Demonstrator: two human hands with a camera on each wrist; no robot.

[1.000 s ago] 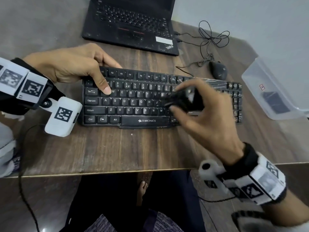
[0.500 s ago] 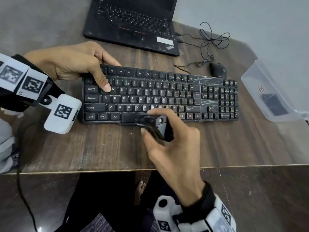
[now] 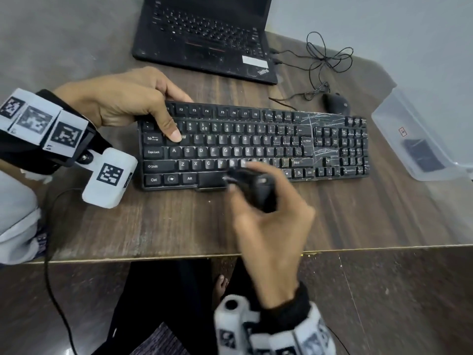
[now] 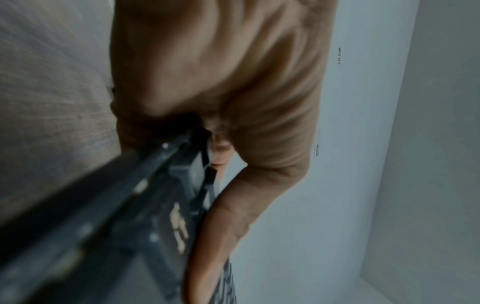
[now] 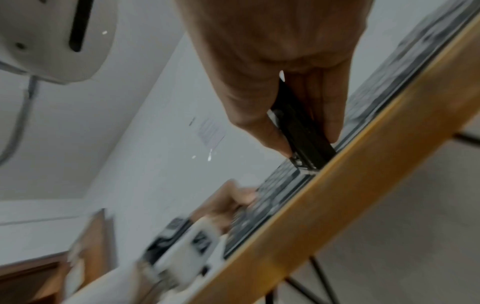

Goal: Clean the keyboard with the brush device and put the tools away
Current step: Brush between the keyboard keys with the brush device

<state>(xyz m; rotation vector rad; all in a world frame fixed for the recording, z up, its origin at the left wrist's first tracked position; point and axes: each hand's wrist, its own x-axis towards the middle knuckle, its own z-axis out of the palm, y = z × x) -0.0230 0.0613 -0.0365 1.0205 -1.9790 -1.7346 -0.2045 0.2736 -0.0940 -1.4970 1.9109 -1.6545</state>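
A black keyboard (image 3: 256,144) with white scratches near its number pad lies across the wooden table (image 3: 153,226). My left hand (image 3: 133,103) grips the keyboard's far left corner, thumb on the keys by Tab. That grip on the keyboard (image 4: 145,205) shows blurred in the left wrist view. My right hand (image 3: 268,208) holds the black brush device (image 3: 256,185), whose front end sits over the space bar and bottom letter row. In the right wrist view the brush device (image 5: 298,127) is pinched between thumb and fingers, its tip at the keyboard's (image 5: 272,195) front edge.
A black laptop (image 3: 207,34) stands open behind the keyboard. A black mouse (image 3: 336,103) with a tangled cable (image 3: 325,55) lies at the back right. A clear plastic box (image 3: 419,142) holding a dark item sits at the right edge. The table's front edge (image 3: 384,248) is near my right wrist.
My right hand swept the brush device from the middle right keys down toward the space bar, then edged back up onto the bottom row. The left hand kept its grip.
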